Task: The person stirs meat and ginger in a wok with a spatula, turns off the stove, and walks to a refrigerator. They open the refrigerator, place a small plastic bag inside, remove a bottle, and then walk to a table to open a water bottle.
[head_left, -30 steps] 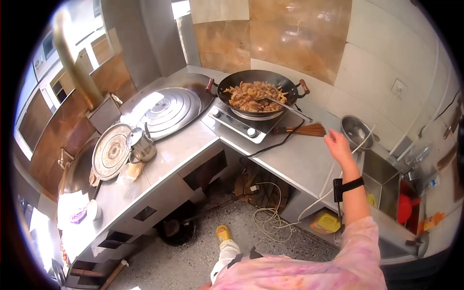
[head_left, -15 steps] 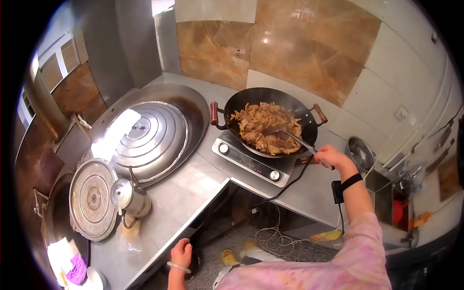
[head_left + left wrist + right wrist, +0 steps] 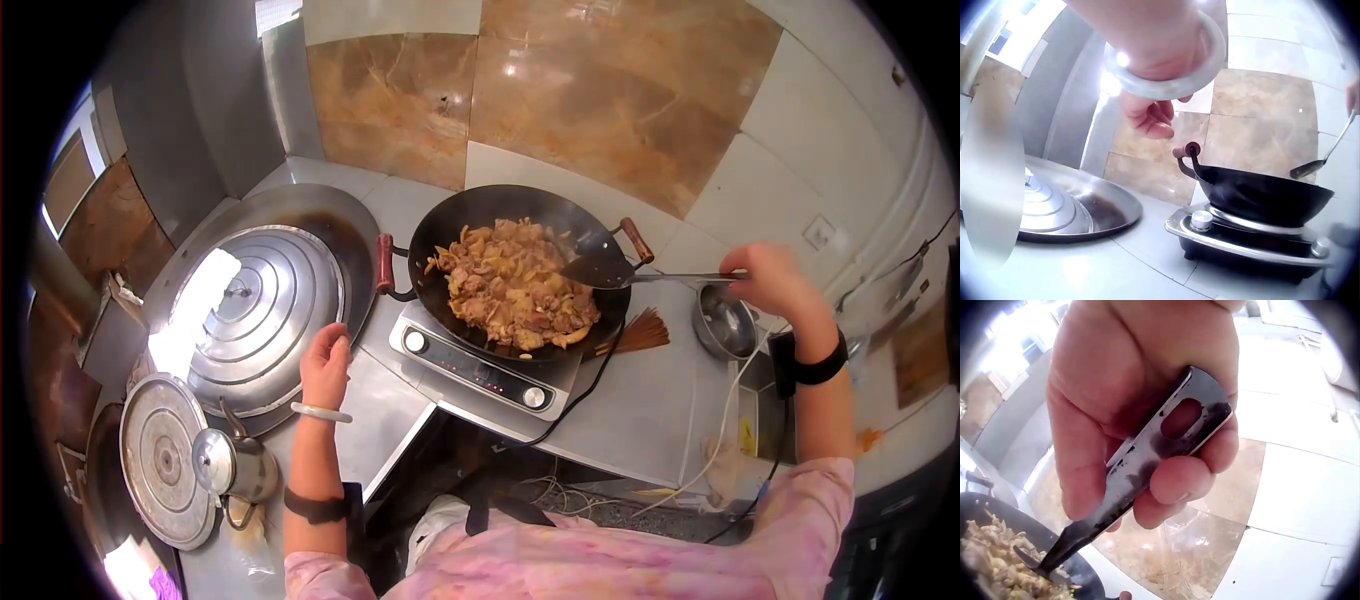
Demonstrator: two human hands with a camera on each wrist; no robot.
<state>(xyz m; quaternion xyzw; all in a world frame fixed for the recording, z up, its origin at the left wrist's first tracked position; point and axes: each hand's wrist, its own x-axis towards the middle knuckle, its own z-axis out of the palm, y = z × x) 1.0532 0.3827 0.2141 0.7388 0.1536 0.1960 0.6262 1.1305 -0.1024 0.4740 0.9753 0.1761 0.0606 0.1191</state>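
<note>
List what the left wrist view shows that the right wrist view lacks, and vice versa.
Only the left wrist view: the left hand, the bracelet and the cooker.
Only the right wrist view: the food and the slotted handle end.
Both: the wok, the spatula and the right hand, just a sliver in the left wrist view.

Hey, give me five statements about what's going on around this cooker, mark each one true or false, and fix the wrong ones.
1. The right hand holds the spatula. True.
2. Both hands hold it. False: the left hand is apart from it.
3. A lid covers the food. False: the food lies uncovered in the wok.
4. The wok sits on the cooker. True.
5. In the head view, a metal bowl is to the right of the cooker. True.
</note>
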